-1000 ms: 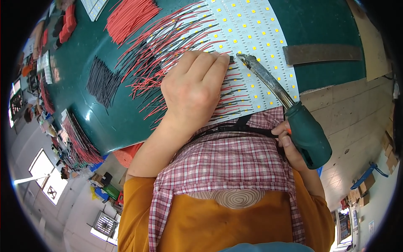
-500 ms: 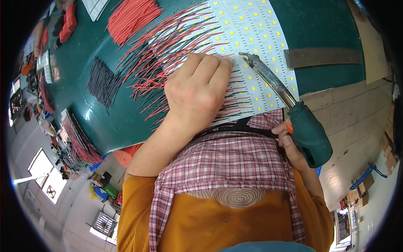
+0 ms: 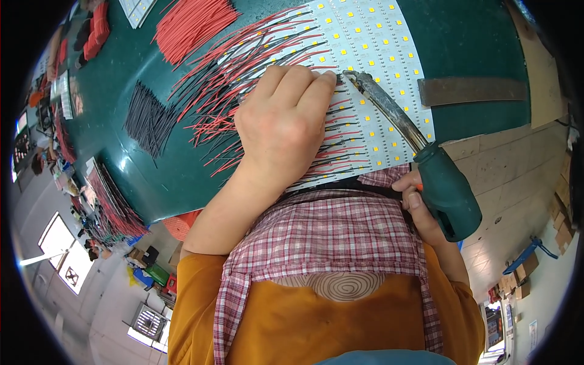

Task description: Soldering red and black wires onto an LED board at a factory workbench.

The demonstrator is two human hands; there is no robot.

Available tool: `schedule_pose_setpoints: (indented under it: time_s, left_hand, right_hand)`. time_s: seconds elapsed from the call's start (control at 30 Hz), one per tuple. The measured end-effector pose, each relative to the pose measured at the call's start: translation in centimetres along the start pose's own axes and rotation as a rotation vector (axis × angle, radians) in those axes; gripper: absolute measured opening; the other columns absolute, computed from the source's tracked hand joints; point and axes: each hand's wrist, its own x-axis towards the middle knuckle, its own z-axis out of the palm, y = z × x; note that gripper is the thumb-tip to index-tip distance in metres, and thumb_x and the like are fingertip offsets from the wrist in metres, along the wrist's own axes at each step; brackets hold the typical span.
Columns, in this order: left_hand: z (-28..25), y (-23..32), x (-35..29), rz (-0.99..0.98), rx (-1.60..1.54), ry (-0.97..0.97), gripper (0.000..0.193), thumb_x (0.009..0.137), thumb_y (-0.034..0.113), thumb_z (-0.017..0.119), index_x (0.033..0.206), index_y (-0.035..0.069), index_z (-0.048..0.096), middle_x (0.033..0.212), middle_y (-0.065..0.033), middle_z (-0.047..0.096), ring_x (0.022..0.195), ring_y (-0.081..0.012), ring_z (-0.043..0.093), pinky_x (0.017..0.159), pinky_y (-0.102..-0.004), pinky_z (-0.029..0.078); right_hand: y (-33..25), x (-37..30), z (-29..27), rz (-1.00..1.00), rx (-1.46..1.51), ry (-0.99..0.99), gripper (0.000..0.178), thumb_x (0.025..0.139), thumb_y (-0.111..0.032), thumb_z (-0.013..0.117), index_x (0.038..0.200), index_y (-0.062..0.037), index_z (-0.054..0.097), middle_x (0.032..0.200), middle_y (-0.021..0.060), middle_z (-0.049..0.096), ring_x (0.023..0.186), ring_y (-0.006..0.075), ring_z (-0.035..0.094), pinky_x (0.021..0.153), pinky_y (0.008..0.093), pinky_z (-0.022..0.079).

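A white LED circuit board (image 3: 389,79) with yellow chips lies on the green table. Rows of red and black wires (image 3: 225,91) run leftward from it. My left hand (image 3: 283,118) is over the board, fingers pinched together on a thin wire whose end barely shows at the fingertips; its length is hidden beneath the hand. My right hand (image 3: 417,198) grips the green handle of a soldering iron (image 3: 450,191). The iron's dark, crusted tip sits right beside my left fingertips, over the board.
Beyond the board lies a pile of red wires (image 3: 191,27), and to the left a pile of black wires (image 3: 149,118). A flat brownish strip (image 3: 474,91) rests right of the board. Wired boards (image 3: 112,201) hang at the table's left edge.
The board has shifted slightly to the right and toward me. My left hand has moved a little left, and the iron's tip has moved slightly up and left.
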Motion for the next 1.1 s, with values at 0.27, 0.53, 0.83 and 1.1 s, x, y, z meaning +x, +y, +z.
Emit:
schedule_pose_setpoints:
  time_s: [0.27,0.53,0.83,1.1]
  left_hand:
    - [0.0,0.3,0.0,0.017,0.031,-0.012,0.022,0.064,0.007,0.062,0.085,0.006,0.067,0.076,-0.0005,0.058,0.072,-0.0167,0.057,0.053,-0.0263,0.045]
    - [-0.2,0.7,0.0,0.006,0.042,-0.032,0.023,0.063,0.008,0.062,0.086,0.007,0.066,0.077,-0.0004,0.057,0.072,-0.0168,0.057,0.051,-0.026,0.045]
    - [0.1,-1.2,0.3,-0.099,-0.194,0.047,0.021,0.067,0.001,0.064,0.087,0.008,0.067,0.077,-0.0017,0.057,0.07,-0.0191,0.056,0.055,-0.0296,0.046]
    - [0.6,-1.1,0.5,-0.043,-0.065,0.02,0.022,0.064,0.002,0.064,0.085,0.007,0.068,0.074,-0.0011,0.058,0.07,-0.0184,0.057,0.055,-0.0289,0.047]
  right_hand:
    - [-0.3,0.2,0.2,-0.015,-0.116,0.043,0.02,0.091,-0.017,0.056,0.099,0.0001,0.059,0.081,0.0024,0.056,0.066,0.0063,0.048,0.063,0.0218,0.043]
    - [-1.0,0.4,0.1,0.052,0.131,0.029,0.025,0.092,-0.021,0.056,0.104,0.0003,0.057,0.082,0.0033,0.056,0.068,0.0064,0.048,0.063,0.0227,0.044]
    - [-1.3,1.4,0.5,0.013,0.1,0.053,0.034,0.092,-0.021,0.056,0.118,0.0011,0.05,0.092,0.0075,0.059,0.071,0.0074,0.05,0.065,0.0244,0.047]
    - [-1.9,1.6,-0.2,0.064,0.05,-0.011,0.025,0.093,-0.021,0.055,0.103,0.0011,0.058,0.087,0.0048,0.057,0.068,0.0074,0.05,0.064,0.0241,0.046]
